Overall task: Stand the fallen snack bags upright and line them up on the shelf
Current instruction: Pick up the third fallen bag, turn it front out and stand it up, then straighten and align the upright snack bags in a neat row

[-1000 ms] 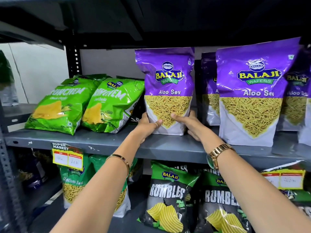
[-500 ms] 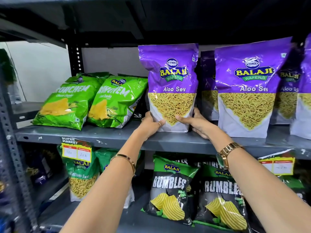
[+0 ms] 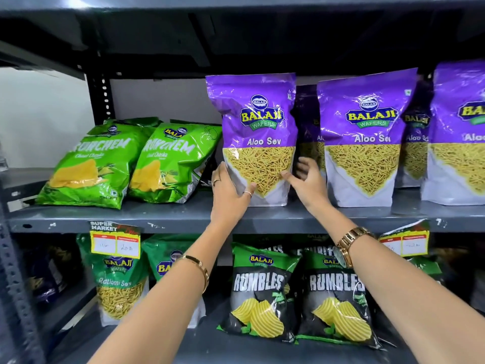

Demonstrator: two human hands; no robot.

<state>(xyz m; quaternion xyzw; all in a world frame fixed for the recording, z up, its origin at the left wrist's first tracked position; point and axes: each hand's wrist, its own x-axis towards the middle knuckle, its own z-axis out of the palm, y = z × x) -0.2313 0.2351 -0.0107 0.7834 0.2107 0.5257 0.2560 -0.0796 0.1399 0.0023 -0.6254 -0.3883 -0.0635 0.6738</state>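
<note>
A purple Aloo Sev bag (image 3: 258, 122) stands upright on the grey middle shelf (image 3: 183, 215). My left hand (image 3: 228, 191) grips its lower left corner, thumb across the front. My right hand (image 3: 307, 179) is at the bag's lower right edge, thumb touching the front, fingers spread beside it. More purple Aloo Sev bags (image 3: 364, 132) stand upright in a row to the right, some behind others. Two green Crunchem bags (image 3: 97, 164) (image 3: 173, 161) lean back at the shelf's left.
Below, a lower shelf holds Rumbles bags (image 3: 258, 292), green Ratlami Sev bags (image 3: 119, 279) and price tags (image 3: 115, 241) on the shelf edge. A dark upright post (image 3: 101, 95) stands at back left. The shelf above hangs low over the bag tops.
The purple bag has stayed upright and shifted slightly. My right hand has loosened, its fingers spreading away from the bag's side. The camera has moved closer.
</note>
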